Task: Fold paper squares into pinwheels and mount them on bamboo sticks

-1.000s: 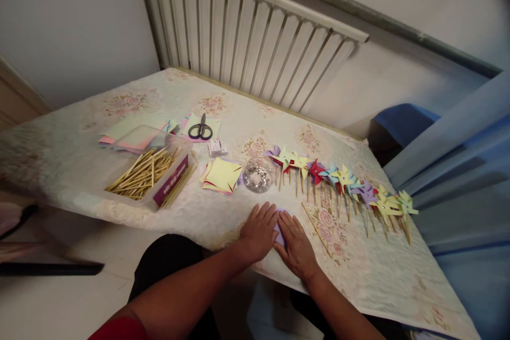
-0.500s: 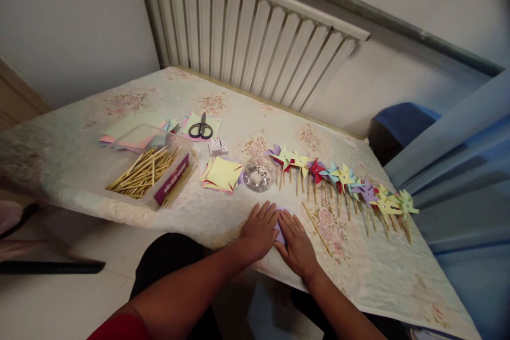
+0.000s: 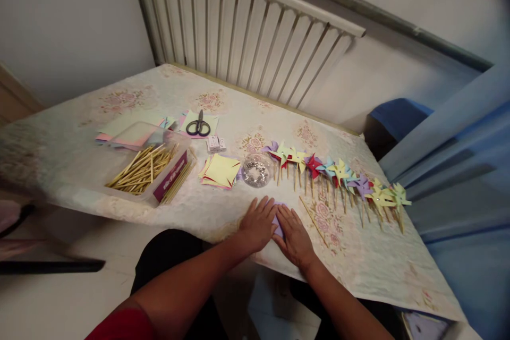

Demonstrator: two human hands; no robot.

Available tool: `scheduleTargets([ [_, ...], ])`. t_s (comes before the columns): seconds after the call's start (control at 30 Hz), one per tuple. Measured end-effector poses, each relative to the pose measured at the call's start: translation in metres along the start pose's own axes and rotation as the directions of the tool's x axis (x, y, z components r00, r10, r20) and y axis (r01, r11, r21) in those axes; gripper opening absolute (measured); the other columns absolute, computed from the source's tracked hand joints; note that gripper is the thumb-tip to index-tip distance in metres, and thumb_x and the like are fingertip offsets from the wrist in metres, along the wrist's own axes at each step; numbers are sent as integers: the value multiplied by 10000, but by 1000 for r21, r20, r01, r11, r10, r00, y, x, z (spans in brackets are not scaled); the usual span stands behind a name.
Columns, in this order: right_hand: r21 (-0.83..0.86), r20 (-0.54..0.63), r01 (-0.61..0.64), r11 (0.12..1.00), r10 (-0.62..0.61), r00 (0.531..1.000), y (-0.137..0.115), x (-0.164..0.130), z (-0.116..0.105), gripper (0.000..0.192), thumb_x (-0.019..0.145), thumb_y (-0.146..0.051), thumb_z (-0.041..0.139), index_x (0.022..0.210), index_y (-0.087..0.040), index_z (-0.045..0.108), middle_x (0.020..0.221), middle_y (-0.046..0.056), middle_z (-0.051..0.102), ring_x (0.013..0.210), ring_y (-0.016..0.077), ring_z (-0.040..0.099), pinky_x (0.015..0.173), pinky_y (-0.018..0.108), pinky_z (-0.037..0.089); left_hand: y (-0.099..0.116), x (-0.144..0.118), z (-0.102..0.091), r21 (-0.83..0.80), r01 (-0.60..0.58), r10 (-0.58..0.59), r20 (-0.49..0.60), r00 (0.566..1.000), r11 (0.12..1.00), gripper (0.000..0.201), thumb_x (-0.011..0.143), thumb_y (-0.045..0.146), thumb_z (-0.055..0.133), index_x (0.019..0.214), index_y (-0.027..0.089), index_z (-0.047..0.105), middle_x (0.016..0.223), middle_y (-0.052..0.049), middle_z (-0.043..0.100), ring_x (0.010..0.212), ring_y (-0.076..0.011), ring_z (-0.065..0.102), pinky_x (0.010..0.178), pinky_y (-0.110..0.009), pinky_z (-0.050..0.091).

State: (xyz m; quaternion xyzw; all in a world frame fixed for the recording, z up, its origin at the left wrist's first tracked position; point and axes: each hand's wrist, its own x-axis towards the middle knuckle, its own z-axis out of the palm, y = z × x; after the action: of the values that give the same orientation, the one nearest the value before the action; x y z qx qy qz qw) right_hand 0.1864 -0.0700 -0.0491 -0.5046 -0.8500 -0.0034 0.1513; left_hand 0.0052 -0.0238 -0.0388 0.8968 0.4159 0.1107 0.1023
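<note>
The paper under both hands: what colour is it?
Light purple paper, seen between the hands in the head view.

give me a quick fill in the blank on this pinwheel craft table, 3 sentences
1. Both the left hand and the right hand press flat on a small sheet of ____ paper on the floral tablecloth.
2. The black-handled scissors lie on a pale ____ paper square.
3. The row of paper pinwheels on wooden sticks lies to the ____ of the clear round dish of silver pins.

Missing words: purple; green; right
</note>
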Motion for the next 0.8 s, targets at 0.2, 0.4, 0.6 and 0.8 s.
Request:
scheduleTargets([
  [0.2, -3, 27, -27, 1000, 27, 999, -2, 1, -4, 753, 962, -495, 501, 1573, -172, 203, 1565, 151, 378, 1490, 295, 284, 1191, 580, 299, -2, 2, 0, -11, -10, 9, -32, 999, 1000, 566, 978, 434, 379, 1480, 181, 446, 1574, -79, 391, 1484, -270, 285, 1212, -538, 211],
  [0.4, 21, 37, -51, 998, 51, 998, -1, 3, -6, 760, 946, -518, 519, 1564, -170, 247, 1558, 163, 386, 1493, 296, 276, 1201, 572, 277, -4, 4, 1, -22, -21, 20, -29, 999, 1000, 550, 962, 398, 409, 1476, 211, 456, 1574, -83, 390, 1484, -273, 284, 1207, -544, 198],
  [0.6, 27, 45, -93, 995, 92, 995, 2, -1, -3, 740, 938, -511, 537, 1538, -139, 312, 1573, 178, 353, 1507, 297, 236, 1219, 571, 228, -9, 3, 2, -18, -35, 35, -28, 999, 999, 587, 953, 415, 423, 1487, 172, 438, 1581, -108, 374, 1491, -286, 263, 1213, -545, 170],
  [0.8, 206, -2, -218, 954, 223, 975, 0, -14, -9, 702, 901, -495, 600, 1492, -164, 415, 1557, 155, 388, 1484, 290, 299, 1228, 546, 229, -13, 8, -2, -77, -32, 27, -61, 998, 997, 567, 940, 418, 455, 1435, 144, 499, 1553, -142, 412, 1471, -319, 303, 1195, -561, 217],
])
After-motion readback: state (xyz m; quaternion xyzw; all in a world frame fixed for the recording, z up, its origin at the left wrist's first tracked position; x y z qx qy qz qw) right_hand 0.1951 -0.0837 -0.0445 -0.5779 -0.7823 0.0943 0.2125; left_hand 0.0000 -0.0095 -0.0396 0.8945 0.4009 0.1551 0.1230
